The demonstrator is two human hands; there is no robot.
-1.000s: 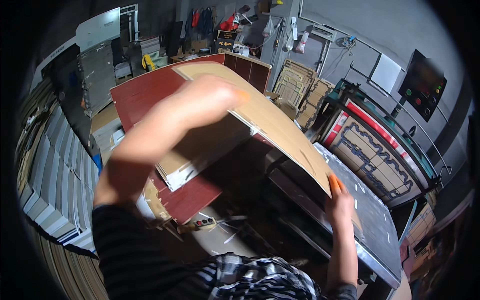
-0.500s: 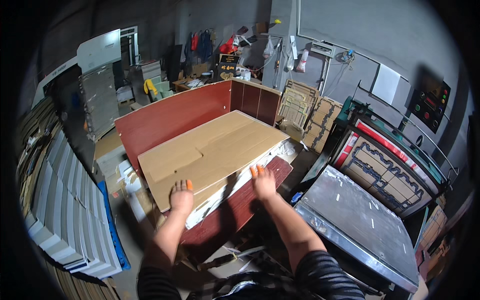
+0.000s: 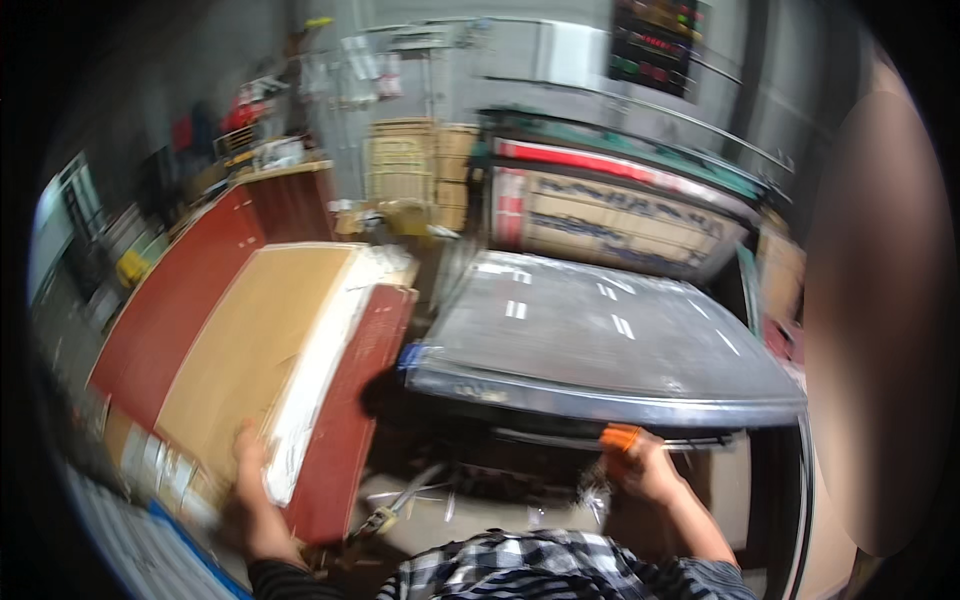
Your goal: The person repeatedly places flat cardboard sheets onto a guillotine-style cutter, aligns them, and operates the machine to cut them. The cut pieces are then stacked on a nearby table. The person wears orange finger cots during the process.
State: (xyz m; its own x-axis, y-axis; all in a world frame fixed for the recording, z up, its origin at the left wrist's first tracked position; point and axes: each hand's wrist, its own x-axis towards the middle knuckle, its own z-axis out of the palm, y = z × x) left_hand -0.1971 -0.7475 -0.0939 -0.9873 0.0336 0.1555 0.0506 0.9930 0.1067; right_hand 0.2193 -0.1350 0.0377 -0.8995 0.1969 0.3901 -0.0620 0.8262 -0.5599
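Note:
My left hand point(image 3: 252, 465) is beside the near edge of a brown cardboard sheet point(image 3: 262, 310), blurred, with its fingers stretched forward and nothing seen in them. The sheet lies on a stack with a white edge, between dark red boards. Orange finger covers show on my right hand point(image 3: 645, 468), low in front of the front edge of a flat metal press bed point(image 3: 570, 330). Motion smears the right fingers; whether they hold anything is unclear. Several short white strips lie on the bed.
Behind the bed stands a raised press plate point(image 3: 630, 215) with a dark winding pattern. A control panel point(image 3: 655, 45) hangs above. A red board point(image 3: 165, 310) walls the stack at left; a narrower red board point(image 3: 365, 400) runs along its right. A large blurred shape point(image 3: 880, 330) blocks the far right.
The view has swung right, bringing the metal bed to the middle. My right hand has left the red board beside the cardboard and moved right, to the bed's front.

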